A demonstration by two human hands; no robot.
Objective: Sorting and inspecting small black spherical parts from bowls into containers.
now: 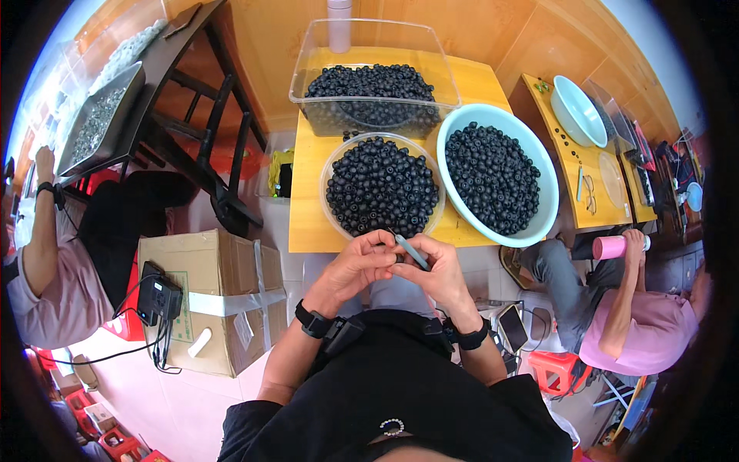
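Note:
At the table's near edge both my hands meet, fingertips close together. My right hand (pixel 437 276) is closed around a slim grey-blue pen-like tool (pixel 412 252), held aslant with a thin dark tip towards my left fingers. My left hand (pixel 356 268) is closed in a pinch; a small dark spot shows between the fingertips, too small to name surely. Just beyond them stands a round clear tub (pixel 329 162) of black beads (pixel 382 185) with holes. To its right a tilted light-blue basin (pixel 548 199) is heaped with similar beads (pixel 493 177).
Behind the tub, a clear rectangular bin (pixel 373 35) holds more black beads on the yellow table (pixel 305 219). A taped cardboard box (pixel 242 296) with a black device stands at left. Co-workers sit on both sides; the right one grips a pink bottle (pixel 610 247).

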